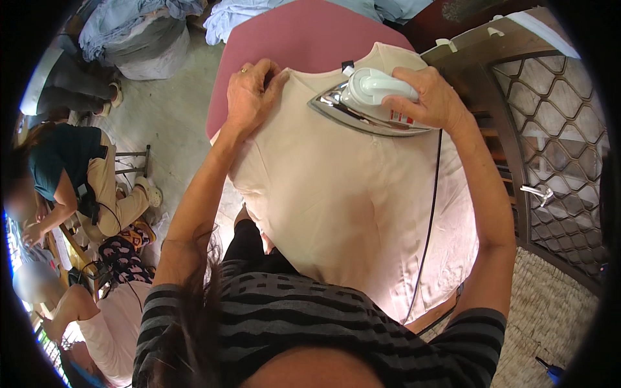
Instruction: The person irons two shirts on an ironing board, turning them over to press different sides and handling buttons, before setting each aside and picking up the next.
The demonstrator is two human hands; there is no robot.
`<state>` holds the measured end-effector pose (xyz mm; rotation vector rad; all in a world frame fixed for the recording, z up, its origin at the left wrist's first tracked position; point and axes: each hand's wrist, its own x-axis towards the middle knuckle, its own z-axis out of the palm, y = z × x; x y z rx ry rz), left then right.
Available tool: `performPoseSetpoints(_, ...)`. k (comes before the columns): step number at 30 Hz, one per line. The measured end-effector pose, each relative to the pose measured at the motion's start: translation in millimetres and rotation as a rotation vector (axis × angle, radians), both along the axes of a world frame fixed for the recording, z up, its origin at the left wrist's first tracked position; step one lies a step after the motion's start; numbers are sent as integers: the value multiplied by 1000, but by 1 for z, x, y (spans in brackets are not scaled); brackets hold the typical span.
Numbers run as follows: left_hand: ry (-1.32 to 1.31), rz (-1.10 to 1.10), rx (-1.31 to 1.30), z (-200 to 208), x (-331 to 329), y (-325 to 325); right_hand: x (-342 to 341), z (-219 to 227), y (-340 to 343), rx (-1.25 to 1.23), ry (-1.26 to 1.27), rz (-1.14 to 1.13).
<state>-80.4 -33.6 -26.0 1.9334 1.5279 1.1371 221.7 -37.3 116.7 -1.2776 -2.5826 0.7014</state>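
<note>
While a co-worker in a dark green top [65, 152] and a co-worker in a pale top [119, 326] occupy the far left, ironing fills the centre.

Blue cloth bundle [132, 35]: upper left, on the floor.

Left hand [253, 94]: fingers curled at the garment's left shoulder, beside the neckline; whether it pinches cloth, cannot tell.

Garment [323, 174]: cream, collarless, spread over a maroon tabletop [288, 32], its lower part draping toward the wearer's body.

Iron [375, 90]: pale body, bright metal base; lies on the upper front of the garment below the neckline, tip leftward.

Right hand [427, 97]: closed round the iron's handle.

Cord [432, 223]: black; descends from the iron's rear across the cloth.

Lattice gate [556, 123]: far right.

Step in hand, as judged: pressing the upper front. Next move seems to call for a level stroke, cloth steadied near the shoulder, left fingers and cord clear of the hot base.
</note>
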Motion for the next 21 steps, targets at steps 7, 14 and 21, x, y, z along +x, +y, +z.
performPoseSetpoints(7,-16,10,-45,-8,-2,-1,-15,-17,2,181,68,69)
performPoseSetpoints(14,120,31,-165,19,-48,-55,-67,-18,2,171,9,-146)
performPoseSetpoints(21,-84,134,-101,-14,-74,-74,-129,-19,-18,-63,102,-395)
